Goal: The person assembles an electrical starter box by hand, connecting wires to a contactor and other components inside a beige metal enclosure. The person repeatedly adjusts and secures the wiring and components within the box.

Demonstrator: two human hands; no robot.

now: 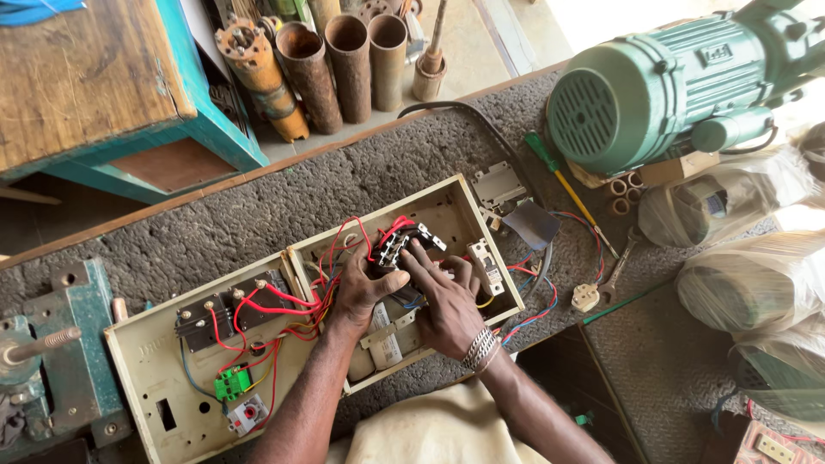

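Note:
An open cream metal control box (447,193) lies on the bench, its lid half (155,378) folded out to the left. Both my hands are inside the right half. My left hand (361,288) and my right hand (447,301) together grip a black contactor block (404,242) with red wires (344,236) running from it. Red wires also loop to black components (225,314) on the lid half, near a green terminal block (230,382) and a small red push button (249,414). A metal bracelet (479,348) is on my right wrist.
A green electric motor (653,90) sits at the top right, with a green-handled screwdriver (559,176) beside it. Plastic-wrapped motors (748,283) lie at the right. Rusty pipes (344,64) stand behind the bench. A vice (47,361) is at the left, and a white plug (586,297) lies right of the box.

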